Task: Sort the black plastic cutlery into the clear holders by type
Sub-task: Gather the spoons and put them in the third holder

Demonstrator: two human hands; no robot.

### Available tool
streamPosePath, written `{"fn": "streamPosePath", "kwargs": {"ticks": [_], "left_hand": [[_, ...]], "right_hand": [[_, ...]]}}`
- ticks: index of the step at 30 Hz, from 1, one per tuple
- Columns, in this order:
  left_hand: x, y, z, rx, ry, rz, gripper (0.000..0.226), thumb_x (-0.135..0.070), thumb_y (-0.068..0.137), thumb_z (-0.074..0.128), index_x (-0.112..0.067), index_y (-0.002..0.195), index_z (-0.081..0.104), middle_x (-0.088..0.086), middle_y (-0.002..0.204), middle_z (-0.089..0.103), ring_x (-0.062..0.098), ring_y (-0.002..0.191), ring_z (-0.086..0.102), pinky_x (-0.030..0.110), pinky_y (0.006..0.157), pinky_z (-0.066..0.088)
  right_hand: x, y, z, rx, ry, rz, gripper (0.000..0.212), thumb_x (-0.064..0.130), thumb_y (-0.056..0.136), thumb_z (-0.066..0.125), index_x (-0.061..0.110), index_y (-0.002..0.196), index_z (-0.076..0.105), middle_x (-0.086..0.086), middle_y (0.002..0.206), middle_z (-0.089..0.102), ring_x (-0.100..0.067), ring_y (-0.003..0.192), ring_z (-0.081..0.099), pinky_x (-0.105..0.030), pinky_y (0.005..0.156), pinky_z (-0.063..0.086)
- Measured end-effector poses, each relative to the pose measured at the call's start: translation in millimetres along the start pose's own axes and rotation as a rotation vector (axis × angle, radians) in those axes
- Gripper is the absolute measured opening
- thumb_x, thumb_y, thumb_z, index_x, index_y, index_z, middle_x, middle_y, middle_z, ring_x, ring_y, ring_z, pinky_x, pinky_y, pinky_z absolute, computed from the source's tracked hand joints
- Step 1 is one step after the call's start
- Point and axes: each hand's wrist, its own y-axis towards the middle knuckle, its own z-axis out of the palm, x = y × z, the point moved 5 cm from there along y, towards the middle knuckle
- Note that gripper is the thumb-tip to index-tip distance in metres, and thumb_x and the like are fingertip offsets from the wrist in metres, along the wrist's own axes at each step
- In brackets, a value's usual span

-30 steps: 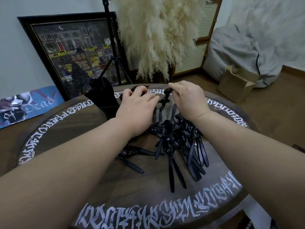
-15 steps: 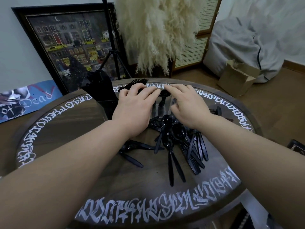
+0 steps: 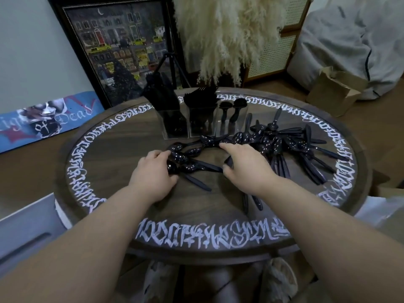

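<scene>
Three clear holders stand at the table's far side. The left holder [image 3: 173, 125] is full of black knives, the middle holder [image 3: 202, 124] holds forks, and the right holder [image 3: 232, 122] holds two spoons. A pile of black spoons [image 3: 284, 147] spreads over the centre and right of the table. A small bunch of spoons [image 3: 192, 165] lies nearer me. My left hand [image 3: 154, 174] grips the bowl ends of this bunch. My right hand [image 3: 244, 166] pinches its handle ends between thumb and fingers.
The round dark table [image 3: 196, 217] has white lettering around its rim. Behind it are pampas grass [image 3: 227, 33], a tripod [image 3: 170, 60] and a framed painting [image 3: 113, 47]. A cardboard box [image 3: 334, 88] and a grey beanbag [image 3: 354, 40] sit on the floor at right.
Both hands have drawn back from the holders toward me and now hold a small bunch of spoons lying left of the pile. The holders have come into view.
</scene>
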Motion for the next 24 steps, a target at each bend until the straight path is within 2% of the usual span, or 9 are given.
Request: {"fn": "streamPosePath", "kwargs": {"ticks": [3,7,11,14,18,20,22,24], "left_hand": [[6.9,6.3,1.6,0.028,-0.048,-0.026,0.074,-0.038,0.081,0.068,-0.022,0.145,0.035,0.007,0.144,0.041,0.028,0.129,0.043,0.038,0.107,0.037],[9.7,10.1,-4.7,0.013,-0.061,0.001,0.052,-0.033,0.082,0.068,-0.027,0.132,0.053,0.005,0.125,0.055,0.026,0.115,0.053,0.035,0.097,0.044],[12.5,10.8,-7.0,0.017,-0.116,0.026,0.044,-0.028,0.084,0.067,-0.027,0.126,0.058,0.001,0.119,0.062,0.021,0.111,0.057,0.03,0.093,0.045],[16.7,11.8,-8.3,0.01,-0.172,0.007,0.041,-0.025,0.085,0.067,-0.023,0.126,0.059,-0.002,0.117,0.065,0.019,0.112,0.057,0.024,0.091,0.04],[25.9,13.2,-11.2,0.018,-0.248,-0.048,0.026,-0.022,0.085,0.068,-0.02,0.111,0.063,-0.005,0.095,0.061,0.016,0.097,0.058,0.021,0.082,0.039],[29.0,12.9,-13.3,0.016,-0.221,-0.048,0.013,-0.022,0.087,0.065,-0.023,0.1,0.062,-0.007,0.087,0.057,0.016,0.092,0.056,0.021,0.077,0.037],[31.1,11.1,-15.1,0.011,-0.203,-0.039,0.009,-0.02,0.089,0.062,-0.026,0.096,0.062,-0.007,0.086,0.057,0.016,0.09,0.056,0.022,0.075,0.036],[31.6,8.6,-14.6,0.012,-0.22,-0.03,0.017,-0.019,0.09,0.061,-0.024,0.106,0.064,-0.006,0.093,0.06,0.016,0.093,0.057,0.022,0.078,0.038]], "right_hand": [[8.0,11.7,10.4,0.027,-0.04,0.021,0.056,0.034,0.094,0.051,0.018,0.145,0.035,-0.006,0.132,0.055,-0.028,0.126,0.037,-0.037,0.098,0.04],[16.7,20.8,28.6,0.114,-0.136,0.025,0.052,0.042,0.091,0.055,0.019,0.136,0.045,-0.004,0.121,0.058,-0.028,0.116,0.039,-0.04,0.094,0.044],[23.0,25.5,37.7,0.128,-0.212,-0.022,0.028,0.031,0.09,0.056,0.016,0.114,0.061,-0.004,0.107,0.061,-0.026,0.104,0.053,-0.037,0.083,0.049],[22.2,26.0,37.7,0.131,-0.171,-0.009,0.021,0.028,0.087,0.058,0.014,0.102,0.065,-0.003,0.096,0.064,-0.025,0.092,0.058,-0.036,0.077,0.051],[18.8,26.5,37.3,0.194,-0.145,0.011,0.02,0.036,0.084,0.064,0.017,0.087,0.066,0.0,0.085,0.066,-0.022,0.086,0.061,-0.034,0.074,0.052],[19.9,25.1,37.1,0.239,-0.106,0.027,0.031,0.048,0.084,0.063,0.018,0.077,0.066,0.0,0.077,0.065,-0.02,0.078,0.059,-0.031,0.069,0.049],[23.9,26.3,31.9,0.17,-0.059,0.026,0.034,0.048,0.089,0.055,0.018,0.087,0.069,-0.002,0.084,0.067,-0.022,0.084,0.06,-0.032,0.072,0.049],[25.5,32.4,25.8,0.032,-0.106,-0.004,0.031,0.032,0.096,0.046,0.021,0.12,0.062,-0.002,0.118,0.063,-0.026,0.109,0.052,-0.035,0.088,0.046]]}}
